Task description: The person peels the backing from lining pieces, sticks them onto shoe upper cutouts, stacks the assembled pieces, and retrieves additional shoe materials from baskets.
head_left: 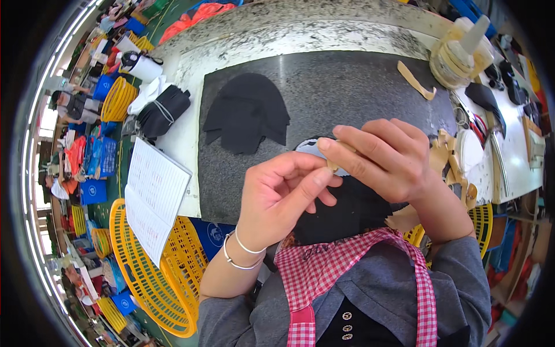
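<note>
Both hands meet above the near edge of the dark work mat (358, 75). Thumb and finger of my left hand (283, 188) pinch a small tan strip (332, 166). My right hand (384, 156) grips the same strip from the other side, its fingers curled and mostly covering it. Below them lies a black cut piece (329, 217), reaching to my checked apron (312, 272); a pale grey patch (311, 148) shows at its far end, partly hidden by the fingers. Stacked black cut pieces (245, 110) rest on the mat's left half.
Another tan strip (417, 82) lies far right, near a glue pot (454, 61). Tan scraps (444, 156) and red-handled scissors (478, 124) are at right. An open notebook (155, 194) overhangs the left edge, above a yellow basket (153, 277). A tied black bundle (165, 111) sits at left.
</note>
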### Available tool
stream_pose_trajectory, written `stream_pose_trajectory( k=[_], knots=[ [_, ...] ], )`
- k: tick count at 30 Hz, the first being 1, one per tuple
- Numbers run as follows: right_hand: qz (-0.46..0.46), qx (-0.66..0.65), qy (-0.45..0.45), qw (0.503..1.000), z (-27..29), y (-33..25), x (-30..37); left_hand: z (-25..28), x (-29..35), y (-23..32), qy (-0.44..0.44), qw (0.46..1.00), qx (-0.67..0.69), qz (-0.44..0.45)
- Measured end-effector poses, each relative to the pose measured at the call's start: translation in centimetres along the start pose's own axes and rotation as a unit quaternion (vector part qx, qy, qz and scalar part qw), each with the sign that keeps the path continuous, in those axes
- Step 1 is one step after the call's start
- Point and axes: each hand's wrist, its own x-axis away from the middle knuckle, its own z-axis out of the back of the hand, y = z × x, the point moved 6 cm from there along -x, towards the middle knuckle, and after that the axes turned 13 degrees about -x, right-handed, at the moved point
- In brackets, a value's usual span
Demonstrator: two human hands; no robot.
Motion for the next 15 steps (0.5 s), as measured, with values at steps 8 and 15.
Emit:
stream_pose_trajectory(
  k=[8, 15],
  knots=[
    [-0.055, -0.133, 0.045, 0.989, 0.4, -0.1, -2.8, 1.4, -0.8, 0.4, 0.048, 0.994, -0.063, -0.076],
    [-0.109, -0.196, 0.030, 0.974, 0.0, 0.1, -2.8, 1.4, -0.7, 2.0, 0.059, 0.957, -0.216, -0.184]
  ],
)
